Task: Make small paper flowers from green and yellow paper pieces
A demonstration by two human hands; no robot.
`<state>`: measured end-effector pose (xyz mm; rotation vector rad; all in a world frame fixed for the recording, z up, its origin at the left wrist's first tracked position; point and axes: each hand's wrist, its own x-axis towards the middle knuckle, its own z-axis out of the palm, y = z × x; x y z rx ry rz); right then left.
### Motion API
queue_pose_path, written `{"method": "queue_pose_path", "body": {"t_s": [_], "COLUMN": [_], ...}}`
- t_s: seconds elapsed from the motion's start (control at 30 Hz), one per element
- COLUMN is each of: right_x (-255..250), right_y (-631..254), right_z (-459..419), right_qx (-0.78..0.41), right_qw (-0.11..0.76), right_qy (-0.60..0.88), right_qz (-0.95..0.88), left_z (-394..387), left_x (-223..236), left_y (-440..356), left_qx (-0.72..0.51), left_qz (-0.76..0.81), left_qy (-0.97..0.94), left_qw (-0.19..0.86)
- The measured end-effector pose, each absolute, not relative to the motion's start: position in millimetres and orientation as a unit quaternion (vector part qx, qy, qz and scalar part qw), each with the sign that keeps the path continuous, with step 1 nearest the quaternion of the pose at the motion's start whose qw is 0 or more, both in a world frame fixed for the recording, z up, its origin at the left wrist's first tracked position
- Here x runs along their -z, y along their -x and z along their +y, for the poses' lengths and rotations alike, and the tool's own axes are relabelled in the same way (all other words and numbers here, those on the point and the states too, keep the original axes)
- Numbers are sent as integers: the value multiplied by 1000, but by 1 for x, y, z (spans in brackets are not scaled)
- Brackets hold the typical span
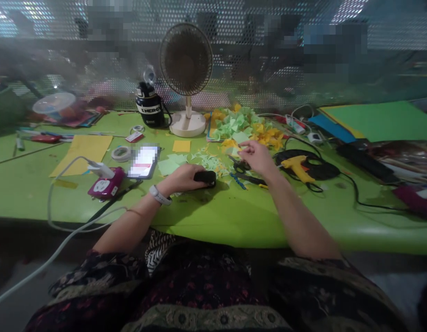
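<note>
On the near side of the table, my left hand (pixel 185 178) is closed around a black, rounded object (pixel 205 178), perhaps a stapler; its far part lies under my fingers. My right hand (pixel 257 157) is raised over the table's middle, its fingertips pinching a small pale piece of paper (pixel 231 151). Below that hand lie black-handled scissors (pixel 239 167). Light green paper scraps (pixel 208 162) are scattered between my hands. Behind them is a heap of folded green paper pieces (pixel 239 121) beside yellow ones (pixel 268 134).
A yellow glue gun (pixel 299 168) rests on a black pad at right. Left of my hands are a phone (pixel 143 161), a tape roll (pixel 121 153) and a purple power adapter (pixel 106 183) with cables. A fan (pixel 186 122) and a black bottle (pixel 150 106) stand behind.
</note>
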<state>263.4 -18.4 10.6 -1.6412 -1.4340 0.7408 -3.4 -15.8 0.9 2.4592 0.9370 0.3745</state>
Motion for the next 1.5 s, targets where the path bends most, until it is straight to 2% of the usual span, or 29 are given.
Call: {"method": "queue_pose_path", "body": {"t_s": [0.1,0.33,0.43,0.53,0.6,0.7,1.0,1.5], "right_x": [-7,-4,-8,-11,-10,-9,-9,-12], "right_y": [-279,-279,-264,-242,-228,-214,-211,-212], "right_z": [-6,-3,-11,-25,-34,-43,-46,-47], "right_qx": [-283,-335,-396,-441,-450,-463,-469,-486], "right_qw": [463,484,481,491,492,488,496,497], "right_qy": [669,662,617,546,506,470,460,457], "right_qz": [-507,-465,-480,-516,-547,-571,-568,-555], "left_z": [-15,-19,-18,-14,-12,-11,-8,-11], "left_x": [0,-4,-3,2,5,8,12,12], "left_y": [3,3,0,-4,-8,-10,-9,-9], "left_qx": [-137,-156,-277,-384,-420,-431,-429,-432], "left_qz": [341,355,394,375,337,308,284,282], "left_qy": [-901,-882,-808,-704,-641,-595,-574,-587], "left_qw": [230,268,339,465,547,605,637,624]}}
